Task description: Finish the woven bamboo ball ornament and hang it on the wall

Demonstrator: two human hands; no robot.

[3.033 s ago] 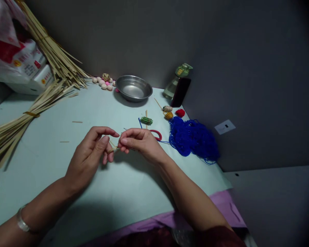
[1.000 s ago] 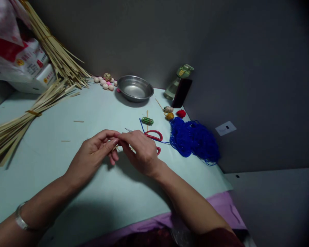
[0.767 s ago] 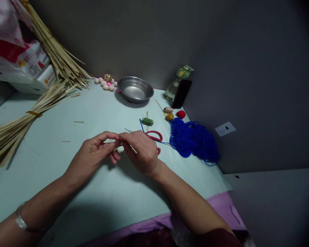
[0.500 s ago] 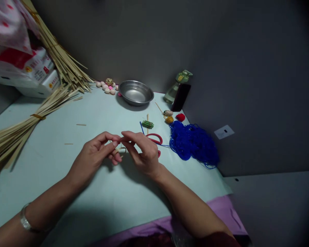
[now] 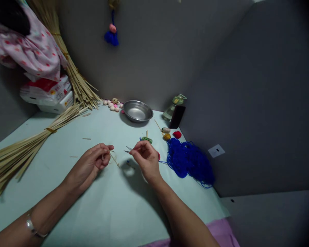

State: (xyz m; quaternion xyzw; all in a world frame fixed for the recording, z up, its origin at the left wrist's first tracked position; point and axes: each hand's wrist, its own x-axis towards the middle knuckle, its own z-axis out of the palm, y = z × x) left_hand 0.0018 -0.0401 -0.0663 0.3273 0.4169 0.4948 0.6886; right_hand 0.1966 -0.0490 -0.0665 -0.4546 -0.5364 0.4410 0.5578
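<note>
My left hand [image 5: 92,163] is closed, pinching a thin pale straw strip [image 5: 114,160] that hangs from its fingertips. To its right, my right hand [image 5: 146,159] is closed on thin metal tweezers [image 5: 128,150]; their two tips are apart and point left toward the strip without touching it. A small piece with a blue end [image 5: 128,162] lies on the table below the tips. Just behind my right hand sit a green bundle [image 5: 147,139] and part of a red handle [image 5: 159,156].
Blue cord [image 5: 189,159] is heaped at the right, near red [image 5: 177,134] and yellow [image 5: 167,136] thread balls. A metal bowl [image 5: 137,111], a bottle [image 5: 169,112] and a black phone [image 5: 177,117] stand at the back. Straw bundles [image 5: 38,139] lie at the left.
My hands have moved apart. Tweezers now show in my right hand, and the strip hangs from my left. The view has tilted up, showing a blue tassel on the wall.
</note>
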